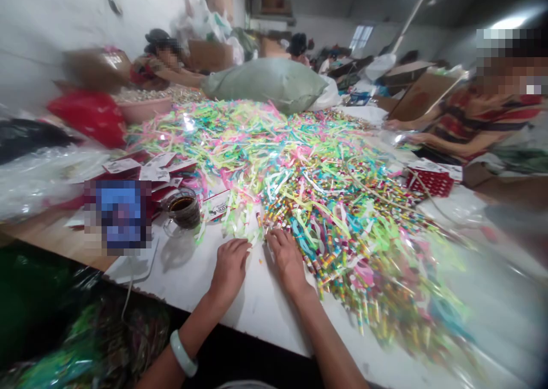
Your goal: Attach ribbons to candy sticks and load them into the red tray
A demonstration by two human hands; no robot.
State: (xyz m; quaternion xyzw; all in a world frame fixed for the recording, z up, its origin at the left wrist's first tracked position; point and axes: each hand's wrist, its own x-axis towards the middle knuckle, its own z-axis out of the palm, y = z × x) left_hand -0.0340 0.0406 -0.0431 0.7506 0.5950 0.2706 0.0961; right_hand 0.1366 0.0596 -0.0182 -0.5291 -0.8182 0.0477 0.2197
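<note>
A large heap of striped sticks [327,257] tangled with ribbon strips [240,155] in green, pink, blue and white covers the table. My left hand [232,263] is at the heap's front edge, fingers curled and thumb against them. Pale green strips [235,220] lie just beyond its fingertips; whatever it pinches is too small to make out. Beside it, my right hand [286,259] has its fingers bent together at the edge of the sticks. What lies under those fingertips is hidden. A glass mug [183,209] of dark liquid stands left of my hands.
Left of the mug are red-and-white printed cards [158,166] and a blurred-out screen [122,215]. A big green sack [265,83] lies behind the heap. One person [475,120] sits at the right, another [156,63] at the far left, by a pink basin [145,109].
</note>
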